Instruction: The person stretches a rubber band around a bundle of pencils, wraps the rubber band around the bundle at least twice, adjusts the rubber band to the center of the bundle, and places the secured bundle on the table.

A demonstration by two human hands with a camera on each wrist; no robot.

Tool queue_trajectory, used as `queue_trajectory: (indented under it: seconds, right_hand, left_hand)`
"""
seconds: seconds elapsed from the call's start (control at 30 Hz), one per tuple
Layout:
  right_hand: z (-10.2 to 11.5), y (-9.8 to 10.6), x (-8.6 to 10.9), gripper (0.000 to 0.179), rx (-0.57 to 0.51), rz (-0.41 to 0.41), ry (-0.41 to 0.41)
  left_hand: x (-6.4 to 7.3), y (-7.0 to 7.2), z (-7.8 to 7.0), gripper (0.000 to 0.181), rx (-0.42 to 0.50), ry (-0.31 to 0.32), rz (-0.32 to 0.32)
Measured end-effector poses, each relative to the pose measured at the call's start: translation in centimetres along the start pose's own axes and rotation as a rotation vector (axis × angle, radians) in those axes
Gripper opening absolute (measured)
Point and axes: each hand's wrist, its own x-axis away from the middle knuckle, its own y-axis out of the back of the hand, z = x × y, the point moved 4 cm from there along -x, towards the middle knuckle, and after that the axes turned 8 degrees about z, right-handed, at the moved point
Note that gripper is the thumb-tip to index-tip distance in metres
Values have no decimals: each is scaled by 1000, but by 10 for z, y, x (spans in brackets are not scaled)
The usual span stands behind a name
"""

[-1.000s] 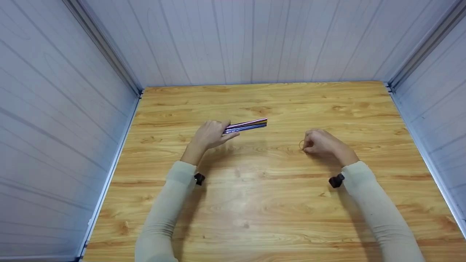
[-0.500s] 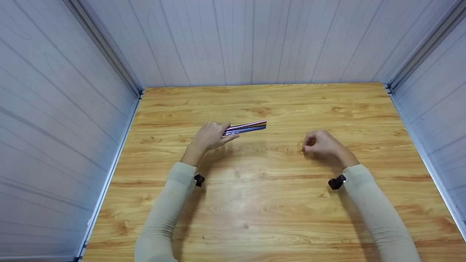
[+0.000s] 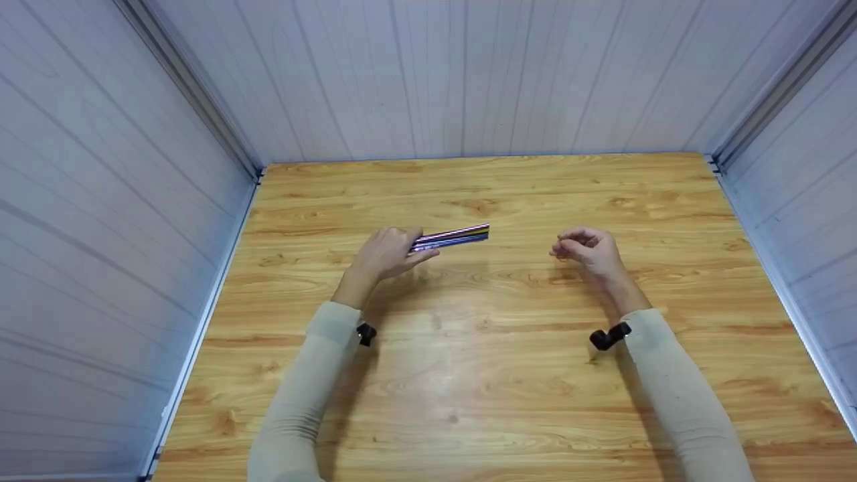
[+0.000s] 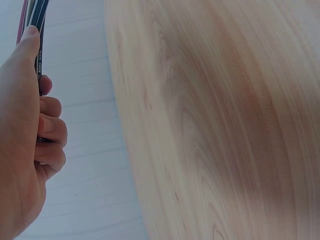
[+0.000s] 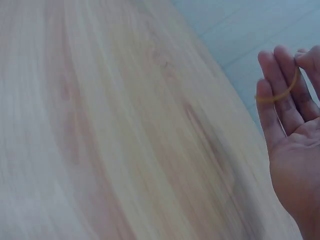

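Observation:
A bundle of several slim pencils [image 3: 462,236], striped in shiny pink, yellow, black and blue, points to the right from my left hand [image 3: 385,256]. That hand grips the bundle with the thumb along one side and the fingers curled round it, as the left wrist view shows; printed lettering shows on a dark pencil [image 4: 41,55]. To the right, my right hand [image 3: 598,256] is raised over the table and pinches a thin yellowish rubber band [image 5: 275,99] between thumb and index finger. The band loops across the other fingers, which are fairly straight in the right wrist view.
Beneath both hands lies a wood-grain table [image 3: 455,375]. Pale panel walls rise at the back [image 3: 428,80], the left [image 3: 100,234] and the right [image 3: 810,174]. A black wrist camera [image 3: 609,336] sticks out from the right sleeve.
My right hand has lifted the rubber band and turned, its fingers opening out from a closer curl. The left hand and the pencils have barely moved.

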Motion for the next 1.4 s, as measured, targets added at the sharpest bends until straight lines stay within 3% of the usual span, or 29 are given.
queue_trajectory:
  seconds: [0.17, 0.33, 0.53, 0.67, 0.77, 1.03, 1.3, 1.4]
  right_hand:
    - [3, -8, -2, 30, -150, 73, 68]
    - [7, -16, -5, 32, -213, 60, 125]
    - [14, -23, -10, 27, -245, 36, 118]
    - [24, -25, -15, 10, -294, 87, 112]
    - [32, -29, -19, 10, -320, 141, 109]
    - [51, -43, -26, 22, -155, 200, 120]
    - [50, -51, -27, 40, 116, 210, 43]
    - [46, -54, -28, 56, 110, 190, 44]
  left_hand:
    - [0, 0, 1, 56, -6, 2, 4]
    - [0, 1, 2, 55, -5, 3, 6]
    - [-1, 1, 2, 56, -11, 8, 15]
    - [-1, 2, 3, 56, -27, 1, 2]
    - [-2, 2, 3, 55, -37, -13, -18]
    - [-1, 4, 3, 53, -19, -28, -33]
    - [0, 10, 4, 54, -22, -10, -30]
    - [0, 13, 5, 53, -9, -14, -37]
